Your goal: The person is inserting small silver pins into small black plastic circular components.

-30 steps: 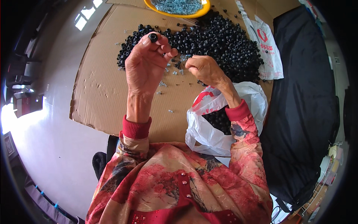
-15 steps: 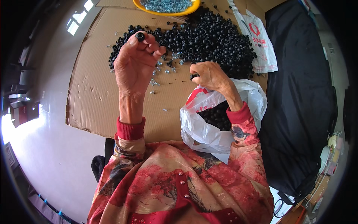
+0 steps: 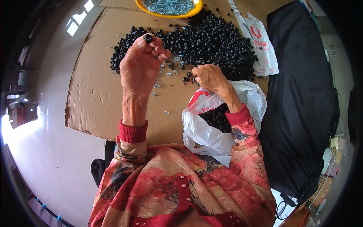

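Observation:
My left hand (image 3: 141,70) is raised over the cardboard, pinching a small black round cap (image 3: 148,38) between thumb and forefinger. The cap's hollow end faces up, and the other fingers curl loosely. At the near edge of a big heap of black caps (image 3: 219,41), my right hand (image 3: 211,77) is bent down with its fingers drawn together. Its fingertips are partly hidden, so I cannot make out what is in them. Several loose black caps (image 3: 188,75) lie just left of those fingertips. Under my right wrist sits a white plastic bag (image 3: 200,130) with black caps (image 3: 219,119) inside.
Cardboard (image 3: 94,94) lies under the heap. Small clear pieces (image 3: 157,86) are scattered between my hands. At the far edge stands a yellow bowl (image 3: 166,16) of clear bluish pieces. A flat white bag (image 3: 264,49) lies right of the heap, beside a large black cloth cover (image 3: 298,98).
Loose black caps now show on the cardboard by my right fingertips, where one was at the fingers before. My left hand, still holding its cap, has shifted slightly right.

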`<control>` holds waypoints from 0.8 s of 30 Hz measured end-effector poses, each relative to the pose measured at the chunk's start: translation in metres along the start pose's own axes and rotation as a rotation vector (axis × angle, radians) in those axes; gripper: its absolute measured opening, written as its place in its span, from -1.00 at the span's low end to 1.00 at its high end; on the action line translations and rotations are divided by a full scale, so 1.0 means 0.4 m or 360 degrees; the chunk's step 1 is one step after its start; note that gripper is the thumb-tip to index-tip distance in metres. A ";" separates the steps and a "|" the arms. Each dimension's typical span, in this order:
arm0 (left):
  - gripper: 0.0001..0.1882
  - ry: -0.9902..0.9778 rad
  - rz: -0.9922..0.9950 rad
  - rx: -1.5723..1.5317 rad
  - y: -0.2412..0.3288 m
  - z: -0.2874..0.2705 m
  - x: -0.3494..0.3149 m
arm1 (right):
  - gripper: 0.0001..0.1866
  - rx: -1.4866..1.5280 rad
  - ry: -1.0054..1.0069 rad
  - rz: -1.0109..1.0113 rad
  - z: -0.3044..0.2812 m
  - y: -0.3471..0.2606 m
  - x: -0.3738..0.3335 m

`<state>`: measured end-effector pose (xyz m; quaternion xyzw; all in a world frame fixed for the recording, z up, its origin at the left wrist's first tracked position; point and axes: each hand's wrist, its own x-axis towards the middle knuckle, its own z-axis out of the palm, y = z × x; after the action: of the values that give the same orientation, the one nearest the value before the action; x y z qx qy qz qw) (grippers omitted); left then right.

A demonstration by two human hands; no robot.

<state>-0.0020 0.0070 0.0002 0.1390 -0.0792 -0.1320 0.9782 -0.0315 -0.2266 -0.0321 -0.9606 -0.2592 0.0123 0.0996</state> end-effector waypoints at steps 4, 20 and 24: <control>-0.78 -0.0070 -0.0031 -0.0068 0.002 -0.014 0.000 | -0.90 0.0131 0.0033 0.0046 -0.017 -0.003 0.007; -0.76 -0.0047 -0.0039 -0.0012 -0.010 -0.005 -0.002 | -0.90 -0.0016 -0.0030 -0.0140 0.016 -0.025 0.002; -0.81 0.0095 -0.0109 -0.0123 -0.022 0.012 -0.002 | -0.91 -0.0018 0.0037 -0.0204 0.023 -0.013 0.000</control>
<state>-0.0059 -0.0021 0.0022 0.1076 -0.0399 -0.1643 0.9797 -0.0347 -0.2203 -0.0400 -0.9426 -0.3191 -0.0068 0.0979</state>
